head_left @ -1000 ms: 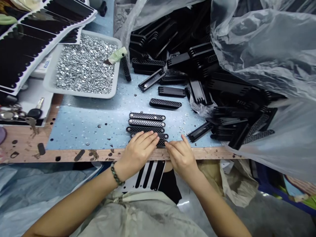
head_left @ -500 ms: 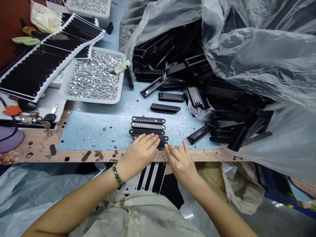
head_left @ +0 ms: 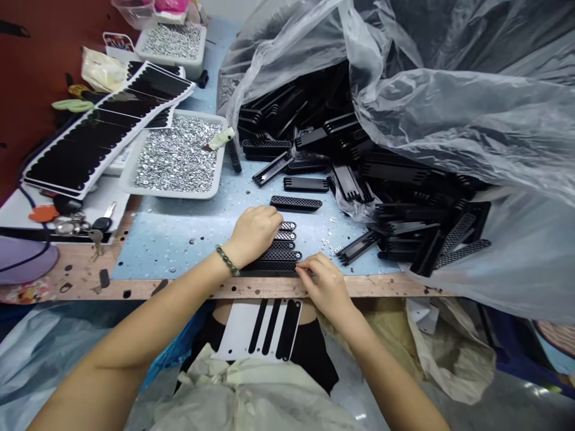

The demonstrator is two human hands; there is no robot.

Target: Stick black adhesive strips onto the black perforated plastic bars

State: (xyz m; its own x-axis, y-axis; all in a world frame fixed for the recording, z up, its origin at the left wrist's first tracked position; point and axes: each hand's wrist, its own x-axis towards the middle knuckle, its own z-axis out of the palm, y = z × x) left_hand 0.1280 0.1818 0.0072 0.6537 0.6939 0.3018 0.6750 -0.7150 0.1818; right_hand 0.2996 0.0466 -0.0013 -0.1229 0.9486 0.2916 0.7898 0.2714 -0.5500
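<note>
Several black mesh bars point(head_left: 276, 254) lie side by side in a stack-like row on the blue speckled work mat point(head_left: 166, 239). My left hand point(head_left: 254, 234) rests palm down across their left parts and hides them, and a beaded bracelet point(head_left: 227, 260) circles that wrist. Low at the table's front edge, my right hand point(head_left: 326, 287) has its fingertips at the right end of the nearest bar. Whether those fingers grip the bar is hard to see. A single mesh bar point(head_left: 296, 203) lies just beyond my left hand.
A tray of silver washers point(head_left: 175, 194) stands at the far left, beside a sheet of black strips point(head_left: 108, 129). A heap of black plastic parts point(head_left: 381, 173) fills the right, partly under clear plastic sheeting point(head_left: 471, 114). Keys point(head_left: 101, 224) lie left. A white card point(head_left: 258, 329) sits below the table edge.
My left hand has moved up and away from the table edge onto the bars, covering their left parts. My right hand has dropped slightly toward the edge. The view has tilted, showing more of the far table.
</note>
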